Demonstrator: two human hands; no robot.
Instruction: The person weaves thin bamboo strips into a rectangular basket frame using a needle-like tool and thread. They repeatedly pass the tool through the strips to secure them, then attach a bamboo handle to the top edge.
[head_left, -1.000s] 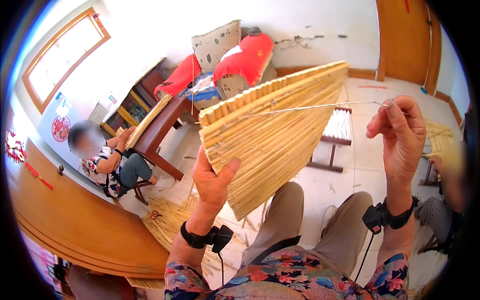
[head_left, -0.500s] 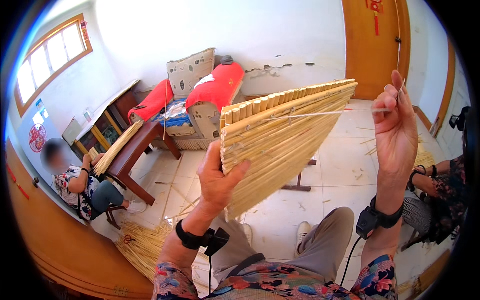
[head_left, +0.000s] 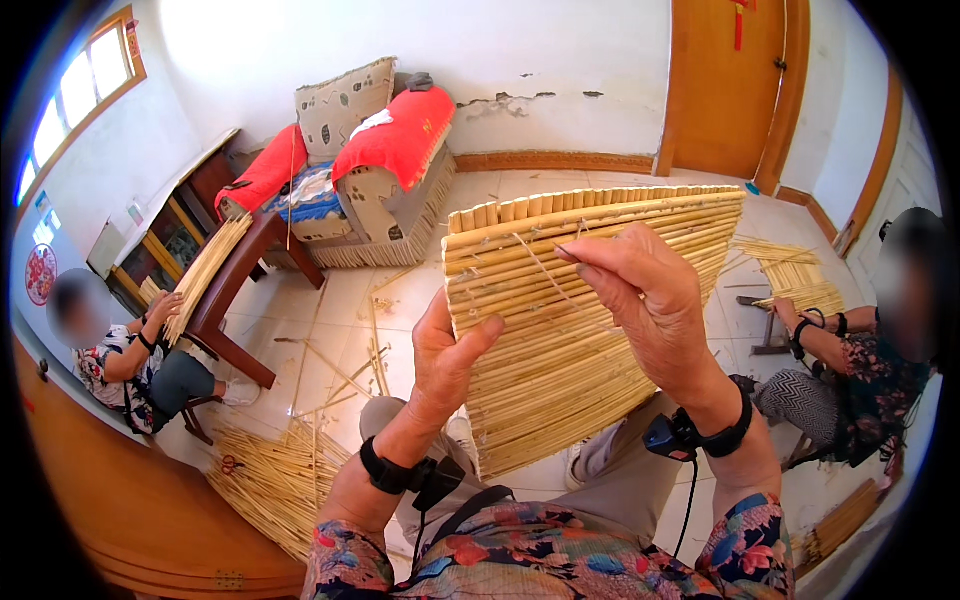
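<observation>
A stiff panel of straw-coloured stalks (head_left: 560,385), laid side by side and stitched together, stands tilted in front of me. My left hand (head_left: 445,350) grips its left edge, thumb on the near face and the fingers behind. Close to the upper rows, my right hand (head_left: 650,295) pinches a thin needle, of which only a small dark tip shows at the fingertips. Pale thread (head_left: 545,272) comes out near the panel's top left and runs slack down across the stalks under the right hand. Small knots or stitches dot the upper rows.
Loose stalks (head_left: 270,500) with red-handled scissors (head_left: 231,465) lie on the floor at left. A seated person (head_left: 130,360) there holds a stalk bundle (head_left: 212,272) by a brown bench (head_left: 235,290). Another person (head_left: 850,370) sits at right beside a woven stalk panel (head_left: 800,280). An armchair (head_left: 375,200) stands behind.
My right hand has come down and left from its raised place at the right, back to the panel's face. The taut thread has gone slack. The panel now faces me more, and my view has shifted right.
</observation>
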